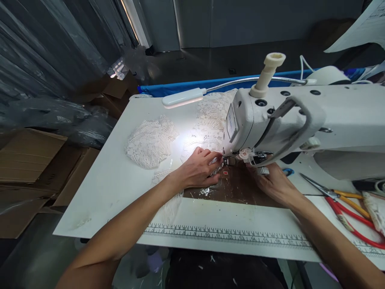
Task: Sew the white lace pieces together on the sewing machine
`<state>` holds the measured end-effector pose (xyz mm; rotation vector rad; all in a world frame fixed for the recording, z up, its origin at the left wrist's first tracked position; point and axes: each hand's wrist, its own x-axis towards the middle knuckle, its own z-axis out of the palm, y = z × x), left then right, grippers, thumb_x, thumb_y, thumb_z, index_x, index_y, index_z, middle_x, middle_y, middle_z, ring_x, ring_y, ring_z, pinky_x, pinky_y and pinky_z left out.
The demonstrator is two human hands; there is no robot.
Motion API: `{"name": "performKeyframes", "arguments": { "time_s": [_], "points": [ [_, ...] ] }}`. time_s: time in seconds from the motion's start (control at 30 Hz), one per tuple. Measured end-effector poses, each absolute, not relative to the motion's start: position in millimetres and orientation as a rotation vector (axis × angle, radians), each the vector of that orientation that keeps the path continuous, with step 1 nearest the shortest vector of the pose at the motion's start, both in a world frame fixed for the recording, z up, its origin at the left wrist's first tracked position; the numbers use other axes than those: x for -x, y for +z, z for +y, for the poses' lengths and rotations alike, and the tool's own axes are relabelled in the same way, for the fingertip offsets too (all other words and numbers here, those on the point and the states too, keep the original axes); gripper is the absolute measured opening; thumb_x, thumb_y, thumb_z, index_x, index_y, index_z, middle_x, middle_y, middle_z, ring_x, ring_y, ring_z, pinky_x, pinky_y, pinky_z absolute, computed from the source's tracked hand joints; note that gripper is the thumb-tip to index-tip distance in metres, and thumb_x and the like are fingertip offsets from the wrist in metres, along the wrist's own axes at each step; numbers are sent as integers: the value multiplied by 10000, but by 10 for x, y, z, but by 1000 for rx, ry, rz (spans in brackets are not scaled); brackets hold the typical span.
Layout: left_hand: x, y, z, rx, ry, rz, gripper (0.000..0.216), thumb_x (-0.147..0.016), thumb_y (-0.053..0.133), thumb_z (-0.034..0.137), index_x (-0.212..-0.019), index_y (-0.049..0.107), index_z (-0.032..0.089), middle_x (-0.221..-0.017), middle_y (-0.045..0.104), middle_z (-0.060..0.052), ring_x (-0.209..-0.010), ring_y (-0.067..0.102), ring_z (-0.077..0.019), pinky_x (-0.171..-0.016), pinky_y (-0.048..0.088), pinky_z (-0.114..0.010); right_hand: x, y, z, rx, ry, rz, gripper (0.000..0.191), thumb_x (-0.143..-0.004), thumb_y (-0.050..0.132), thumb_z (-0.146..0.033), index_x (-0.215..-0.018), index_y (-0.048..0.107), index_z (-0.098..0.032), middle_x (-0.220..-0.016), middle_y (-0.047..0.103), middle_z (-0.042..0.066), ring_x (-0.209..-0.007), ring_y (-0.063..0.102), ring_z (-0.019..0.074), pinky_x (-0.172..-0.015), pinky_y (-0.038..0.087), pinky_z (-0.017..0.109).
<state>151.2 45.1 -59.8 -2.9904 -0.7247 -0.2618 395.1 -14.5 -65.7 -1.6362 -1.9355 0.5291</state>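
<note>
A white sewing machine (pixel 300 116) stands on a white table (pixel 114 184). My left hand (pixel 200 168) lies on a strip of white lace (pixel 168 200) just left of the presser foot (pixel 230 161), fingers curled and pressing the lace down. My right hand (pixel 272 182) sits under the machine head to the right of the needle; its fingertips are hidden behind the machine. A dark brown plate (pixel 237 188) lies beneath both hands.
A pile of white lace (pixel 150 142) lies at the table's back left, more lace (pixel 210 116) behind the machine. A gooseneck lamp (pixel 183 97) lights the work. Red and yellow handled scissors and pliers (pixel 345 204) lie at right. A ruler strip (pixel 228 235) lines the front edge. Cardboard boxes (pixel 30 160) stand left.
</note>
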Motion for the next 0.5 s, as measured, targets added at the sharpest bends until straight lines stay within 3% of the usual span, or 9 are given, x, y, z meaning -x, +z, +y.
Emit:
{"name": "performKeyframes", "arguments": {
  "time_s": [0.13,0.3,0.4,0.5],
  "points": [
    [-1518,-589,455,2988,-257,-741,404,-967,363,392,-1216,549,133,-1092,538,-126,-877,479,-219,-745,345,-362,-4007,-494,-382,1576,452,-1905,308,-931,424,-414,-1085,595,-209,-1094,560,121,-976,582,265,-768,530,405],
    [-1514,-579,539,3035,-267,-777,347,-972,365,325,-1181,578,149,-1116,549,-125,-918,505,-216,-758,353,-361,-3987,-350,-677,1414,321,-1941,202,-927,499,-259,-1078,628,-230,-1097,567,94,-1025,580,220,-827,523,354],
    [-1502,-549,655,3101,-277,-785,302,-960,398,290,-1117,620,161,-1120,571,-116,-946,528,-212,-799,377,-373,-3935,-220,-884,1300,310,-1933,243,-913,516,-193,-1133,611,-234,-1074,587,83,-1014,593,203,-834,509,322],
    [-1529,-488,833,3205,-306,-775,262,-941,453,305,-1043,657,175,-1114,599,-95,-959,557,-199,-852,418,-369,-3924,-111,-1165,1208,389,-1998,287,-911,542,-257,-1194,585,-241,-1084,602,80,-995,610,212,-814,520,310]
  ]
}}
